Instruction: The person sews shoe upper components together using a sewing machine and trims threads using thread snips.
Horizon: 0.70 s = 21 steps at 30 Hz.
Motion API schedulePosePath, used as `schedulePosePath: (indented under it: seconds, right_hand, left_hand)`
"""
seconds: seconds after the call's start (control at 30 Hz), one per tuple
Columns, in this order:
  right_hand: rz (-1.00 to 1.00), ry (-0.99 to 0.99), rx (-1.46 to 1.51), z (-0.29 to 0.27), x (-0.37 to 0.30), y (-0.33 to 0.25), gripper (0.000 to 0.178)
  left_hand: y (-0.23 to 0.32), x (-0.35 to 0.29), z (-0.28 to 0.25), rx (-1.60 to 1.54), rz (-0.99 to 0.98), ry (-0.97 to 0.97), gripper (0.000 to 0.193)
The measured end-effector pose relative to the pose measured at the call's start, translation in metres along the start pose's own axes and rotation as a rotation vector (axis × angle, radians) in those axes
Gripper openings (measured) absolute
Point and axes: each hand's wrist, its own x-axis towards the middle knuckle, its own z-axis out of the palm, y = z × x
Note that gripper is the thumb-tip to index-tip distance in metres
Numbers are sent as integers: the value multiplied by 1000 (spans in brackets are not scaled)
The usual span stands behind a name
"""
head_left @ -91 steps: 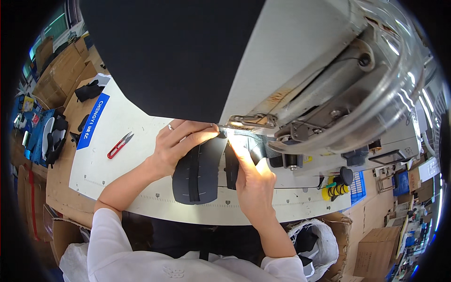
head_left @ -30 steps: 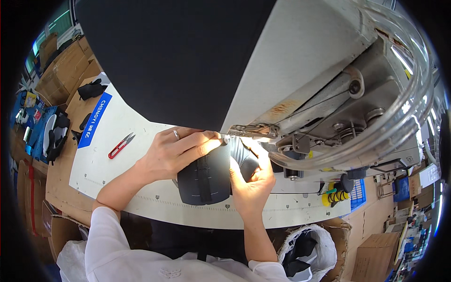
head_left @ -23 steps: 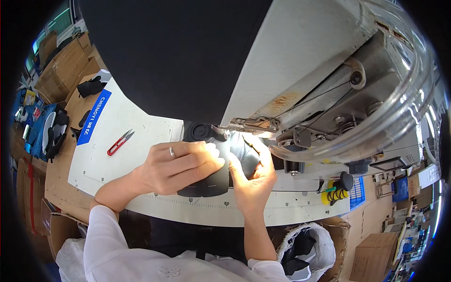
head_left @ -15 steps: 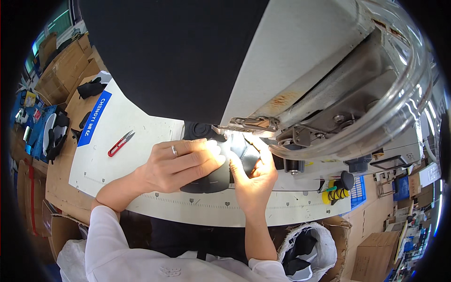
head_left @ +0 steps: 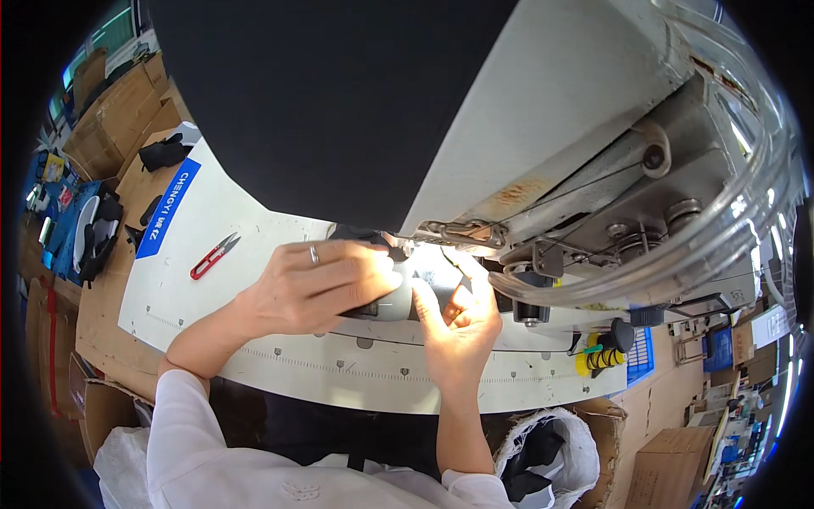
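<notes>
The dark piece (head_left: 392,305) lay below the sewing head (head_left: 462,233), between the left hand (head_left: 314,284), grip unclear, and the pinching right hand (head_left: 460,331).

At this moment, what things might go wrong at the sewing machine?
Fingers of the left hand and the right hand are close to the working point of the sewing machine, so a fingertip might get pinched. The dark piece is partly covered by both hands, so a shift might go unnoticed.
</notes>
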Motion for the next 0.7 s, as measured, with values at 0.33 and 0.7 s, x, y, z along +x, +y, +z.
schedulePosePath:
  seconds: [0.33, 0.7]
  right_hand:
    - [18, 6, 160, 3, 2, -11, 41]
    - [45, -15, 189, 2, 4, -10, 38]
  left_hand:
    - [0, 3, 1, 36, 60, 57, 27]
    - [2, 14, 4, 80, -30, 47, 19]
